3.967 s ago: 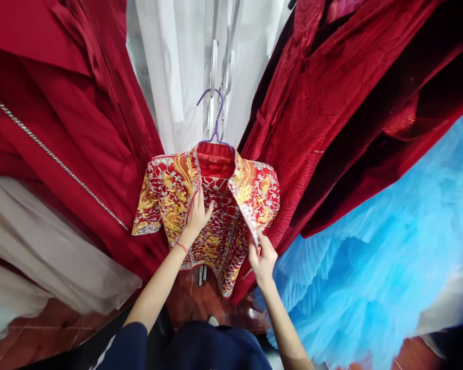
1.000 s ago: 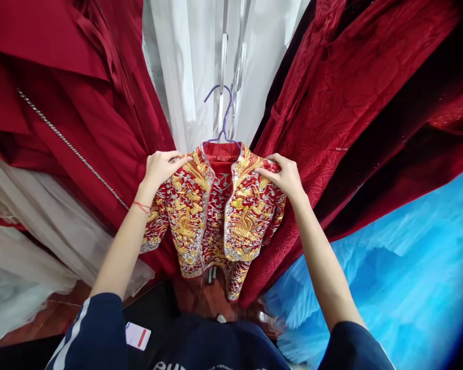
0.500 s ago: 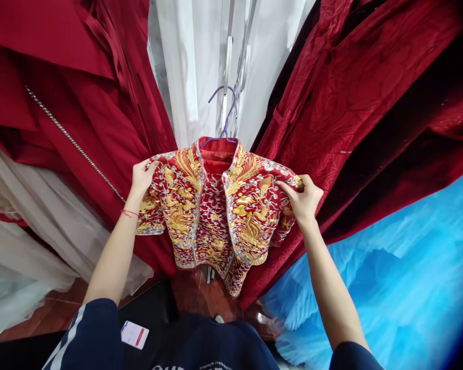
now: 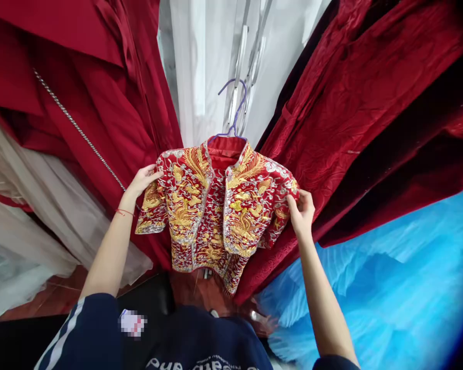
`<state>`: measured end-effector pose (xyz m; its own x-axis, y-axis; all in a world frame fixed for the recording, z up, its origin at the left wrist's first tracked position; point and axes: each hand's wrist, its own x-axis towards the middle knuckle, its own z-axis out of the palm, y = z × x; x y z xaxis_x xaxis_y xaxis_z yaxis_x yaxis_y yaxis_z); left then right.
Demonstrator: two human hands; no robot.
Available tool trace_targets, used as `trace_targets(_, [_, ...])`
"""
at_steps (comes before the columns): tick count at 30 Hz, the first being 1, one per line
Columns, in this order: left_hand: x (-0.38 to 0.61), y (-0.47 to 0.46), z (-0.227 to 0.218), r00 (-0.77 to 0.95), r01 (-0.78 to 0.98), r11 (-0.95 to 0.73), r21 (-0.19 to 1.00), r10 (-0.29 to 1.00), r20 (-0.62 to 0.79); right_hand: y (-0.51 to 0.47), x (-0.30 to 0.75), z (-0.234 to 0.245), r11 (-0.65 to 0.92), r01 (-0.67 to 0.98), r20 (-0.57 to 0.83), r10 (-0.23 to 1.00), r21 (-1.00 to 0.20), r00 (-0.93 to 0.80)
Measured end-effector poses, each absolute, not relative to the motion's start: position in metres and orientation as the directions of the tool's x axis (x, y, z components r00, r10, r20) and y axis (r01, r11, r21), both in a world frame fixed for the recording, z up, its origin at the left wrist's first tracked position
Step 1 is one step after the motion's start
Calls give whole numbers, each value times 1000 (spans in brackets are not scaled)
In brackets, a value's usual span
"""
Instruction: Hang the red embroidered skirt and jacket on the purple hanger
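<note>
A small red jacket point(image 4: 216, 205) with gold and silver embroidery hangs in front of me on a purple hanger point(image 4: 233, 110), its front panels closed over each other. My left hand point(image 4: 142, 180) pinches the top of the jacket's left sleeve at the shoulder. My right hand point(image 4: 301, 213) grips the edge of the right sleeve, fingers curled round the cloth. Both arms reach up from below.
Dark red gowns point(image 4: 100, 103) hang close on the left, one with a silver chain trim point(image 4: 77, 128). Red patterned and velvet garments point(image 4: 351, 113) hang on the right. White fabric point(image 4: 200, 67) hangs behind. Blue tulle point(image 4: 370, 288) fills the lower right; pale sheer fabric point(image 4: 31, 216) lies at lower left.
Both hands slid outward and down from the jacket's shoulders near the collar to the sleeves. Four seconds ago they were lower, on the open front panels.
</note>
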<state>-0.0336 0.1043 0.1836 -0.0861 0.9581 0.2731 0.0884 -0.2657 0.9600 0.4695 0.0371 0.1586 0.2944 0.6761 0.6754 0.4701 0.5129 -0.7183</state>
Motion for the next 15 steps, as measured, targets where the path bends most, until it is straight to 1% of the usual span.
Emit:
trace_targets(1, [-36,103,179,-90,99,-254,962,961,263,32,475,157,505,495,679,681,-707,275])
trace_targets(3, [-41,101,172,-111,136,-245,960,959,261,20,485,161,452,627,722,637,-634,270])
trace_targets(6, [-43,101,169,-193,177,-297,938,924,329,5,490,180,257,843,812,498,-473,304])
trace_targets(8, [-39,102,165,-228,180,-324,929,905,359,-3,477,189,126,914,851,432,-386,300])
trace_targets(9, [-37,102,162,-230,169,-326,930,905,359,-7,465,188,86,933,872,395,-348,289])
trace_targets(11, [-31,103,155,-210,122,-320,940,917,339,-14,426,173,86,957,918,317,-277,237])
trace_targets(12, [-29,104,151,-200,94,-316,944,923,328,-16,402,159,158,956,932,308,-248,191])
trace_targets(13, [-27,104,148,-194,71,-313,947,927,321,-18,375,142,281,935,925,366,-217,105])
trace_targets(14, [-26,105,145,-191,58,-311,949,929,316,-18,347,122,401,885,860,511,-237,-1])
trace_targets(15, [-25,105,144,-186,57,-310,949,931,315,-16,320,102,449,836,726,681,-314,-93])
